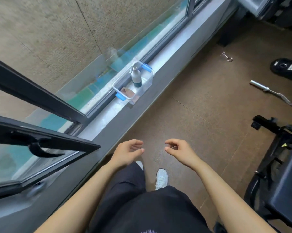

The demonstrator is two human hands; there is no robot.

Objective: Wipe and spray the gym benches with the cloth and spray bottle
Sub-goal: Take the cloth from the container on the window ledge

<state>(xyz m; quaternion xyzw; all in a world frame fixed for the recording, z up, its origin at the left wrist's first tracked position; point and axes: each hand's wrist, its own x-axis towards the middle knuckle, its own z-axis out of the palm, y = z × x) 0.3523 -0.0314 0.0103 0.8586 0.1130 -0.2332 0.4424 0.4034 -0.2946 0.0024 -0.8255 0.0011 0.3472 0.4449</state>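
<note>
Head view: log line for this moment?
left hand: empty | right hand: empty | grey spray bottle, pink cloth: inside clear plastic bin on windowsill | step: pickup pending

A yellow warning triangle [284, 145] is showing on the black bench frame [274, 140]; white lettering on the weight plate [286, 68] is staying too blurred to read.

Stood in a gym, marked by a weight plate [286, 68], a curl bar [259, 86] on brown rubber floor [200, 101], a black padded bench [286, 182].
</note>
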